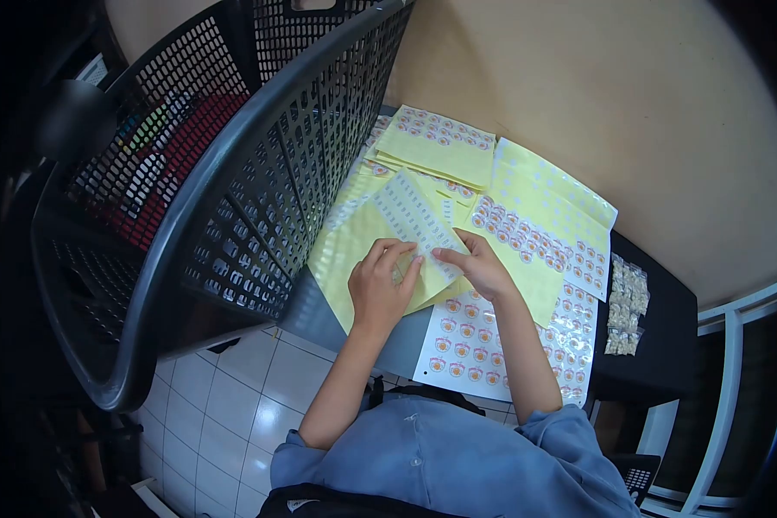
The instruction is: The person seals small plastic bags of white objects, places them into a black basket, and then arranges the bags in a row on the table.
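Observation:
A pale sheet of small printed stickers (403,205) slants across the yellow paper on the table. My right hand (483,266) grips its lower right edge, thumb on top and fingers behind. At the sheet's lower left, my left hand (376,283) is curled, with thumb and index fingertips close together in a pinch over the sheet. Whatever lies between those fingertips is too small to make out. Under both hands lies yellow backing paper (337,268). Larger sheets of round pink-and-orange stickers (466,350) spread beneath my right forearm.
A dark perforated plastic basket (211,173) rises at the left, with red and coloured items inside. Yellow sticker sheets (436,142) are stacked at the back by the wall. Small clear packets (627,302) lie on a black surface (665,345) at the right.

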Tool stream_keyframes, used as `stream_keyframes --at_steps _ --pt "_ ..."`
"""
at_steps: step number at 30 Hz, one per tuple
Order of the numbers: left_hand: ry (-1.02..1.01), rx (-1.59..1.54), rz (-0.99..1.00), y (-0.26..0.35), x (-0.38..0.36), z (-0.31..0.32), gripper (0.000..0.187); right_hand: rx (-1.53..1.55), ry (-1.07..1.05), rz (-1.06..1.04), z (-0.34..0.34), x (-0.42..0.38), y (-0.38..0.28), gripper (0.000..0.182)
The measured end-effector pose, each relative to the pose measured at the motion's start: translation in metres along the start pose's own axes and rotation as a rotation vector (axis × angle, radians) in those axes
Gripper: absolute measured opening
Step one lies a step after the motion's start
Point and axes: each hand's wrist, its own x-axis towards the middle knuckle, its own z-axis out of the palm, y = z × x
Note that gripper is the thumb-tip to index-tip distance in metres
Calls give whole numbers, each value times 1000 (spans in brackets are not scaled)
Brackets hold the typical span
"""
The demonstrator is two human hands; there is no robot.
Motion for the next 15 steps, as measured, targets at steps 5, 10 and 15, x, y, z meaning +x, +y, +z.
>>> stream_keyframes --at_steps 5,10,15 --pt "43 74 163 3 1 0 14 -104 44 -35 5 -7 -9 33" --pt "44 36 130 2 0 1 12 -117 55 -115 7 -8 -5 32" --pt "12 1 63 2 1 0 8 -137 62 -120 8 -10 -6 32"
